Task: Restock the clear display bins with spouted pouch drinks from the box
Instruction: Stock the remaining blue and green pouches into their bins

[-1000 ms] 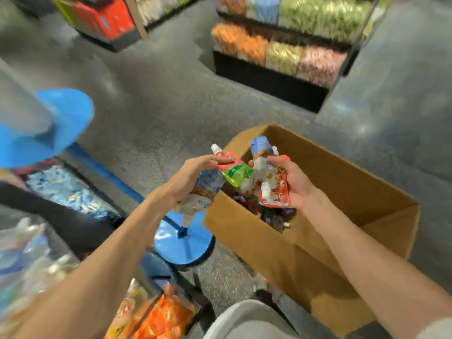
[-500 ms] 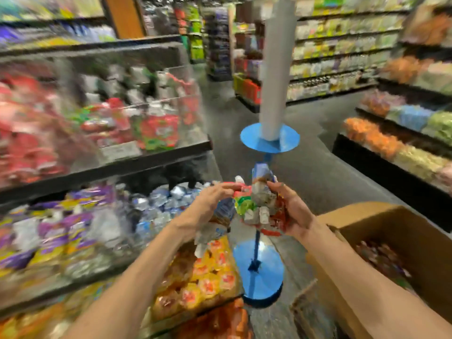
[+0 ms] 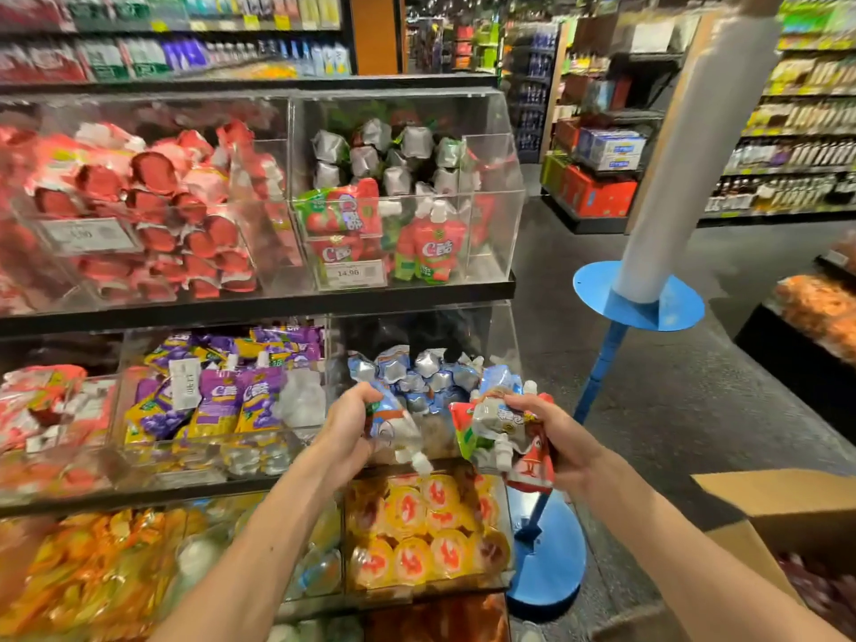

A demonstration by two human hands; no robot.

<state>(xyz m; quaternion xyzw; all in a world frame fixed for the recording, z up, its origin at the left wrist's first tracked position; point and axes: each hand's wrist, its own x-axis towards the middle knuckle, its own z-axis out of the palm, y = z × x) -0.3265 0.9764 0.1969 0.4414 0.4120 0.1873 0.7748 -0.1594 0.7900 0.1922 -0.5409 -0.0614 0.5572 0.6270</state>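
Blue-white spouted pouch (image 3: 393, 426), spout pointing down, sits at the front opening of the blue-pouch bin (image 3: 491, 331); left hand (image 3: 347, 424) curled tight round its upper end. Just right of that bin, right hand (image 3: 560, 437) clutches a bundle of pouches (image 3: 498, 426), red, green and grey, fingers wrapped over them. Cardboard box (image 3: 783, 498) well right of the bin, lower down. Blue stand (image 3: 639, 308) between bin and box.

Glossy foil pouches (image 3: 500, 424); clear acrylic bins (image 3: 491, 215); matt cardboard box (image 3: 778, 498).
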